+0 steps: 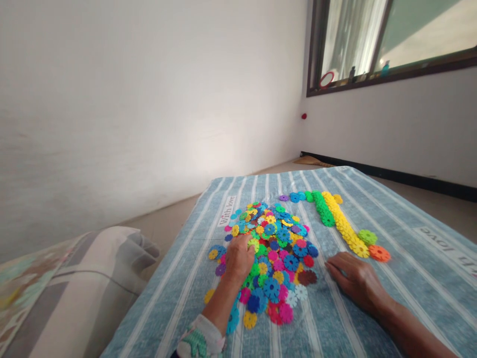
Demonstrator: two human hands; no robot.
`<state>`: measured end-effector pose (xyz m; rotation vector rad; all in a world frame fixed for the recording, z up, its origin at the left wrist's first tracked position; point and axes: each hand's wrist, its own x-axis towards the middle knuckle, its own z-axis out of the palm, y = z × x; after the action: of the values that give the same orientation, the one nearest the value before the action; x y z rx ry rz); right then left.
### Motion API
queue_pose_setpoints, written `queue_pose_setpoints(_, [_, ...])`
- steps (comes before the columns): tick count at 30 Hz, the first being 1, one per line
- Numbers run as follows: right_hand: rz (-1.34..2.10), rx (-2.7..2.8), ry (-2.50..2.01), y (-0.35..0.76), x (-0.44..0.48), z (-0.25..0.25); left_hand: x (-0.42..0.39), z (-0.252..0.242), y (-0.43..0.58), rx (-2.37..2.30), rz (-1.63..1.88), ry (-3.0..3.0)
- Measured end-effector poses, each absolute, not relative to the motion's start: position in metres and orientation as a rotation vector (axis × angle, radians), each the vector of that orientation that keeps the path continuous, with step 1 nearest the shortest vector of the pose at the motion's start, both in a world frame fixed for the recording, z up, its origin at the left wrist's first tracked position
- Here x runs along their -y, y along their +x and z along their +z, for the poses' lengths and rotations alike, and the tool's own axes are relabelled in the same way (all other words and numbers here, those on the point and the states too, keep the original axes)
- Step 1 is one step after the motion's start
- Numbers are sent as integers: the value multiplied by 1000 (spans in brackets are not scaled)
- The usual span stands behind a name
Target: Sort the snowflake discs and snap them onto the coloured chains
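Observation:
A heap of flat, colourful plastic snowflake discs (274,248) lies on a blue striped bedsheet (410,238). My left hand (238,259) rests on the heap's left side, fingers curled down onto a yellow-green disc; whether it grips it is hidden. My right hand (354,277) lies flat on the sheet just right of the heap, fingers stretched toward a dark red disc (307,277), holding nothing. A joined row of yellow discs (345,226) and a shorter green row (322,206) run diagonally beyond my right hand. A loose green disc (367,236) and an orange disc (379,253) sit at the row's near end.
A folded grey and patterned blanket (93,278) lies at the left beside the bed. White walls stand behind and to the right, with a window (391,40) at the upper right holding small items on its sill. Bare floor runs round the bed's far edge.

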<state>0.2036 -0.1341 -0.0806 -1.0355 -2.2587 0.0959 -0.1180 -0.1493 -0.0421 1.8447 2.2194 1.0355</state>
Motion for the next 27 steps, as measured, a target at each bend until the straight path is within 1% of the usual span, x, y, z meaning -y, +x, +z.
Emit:
queue_pose_setpoints(8, [140,2269,-1050,203,133,-81,144,-46,-121,-2129,1254,1617])
queue_pose_setpoints(21, [104,2286,-1090,199,133,-74,145,-36,-118,-1958,1510,1521])
queue_pose_setpoints(27, [93,2286,-1084,197,133,-71,144,-38,-116,-1892,1513,1554])
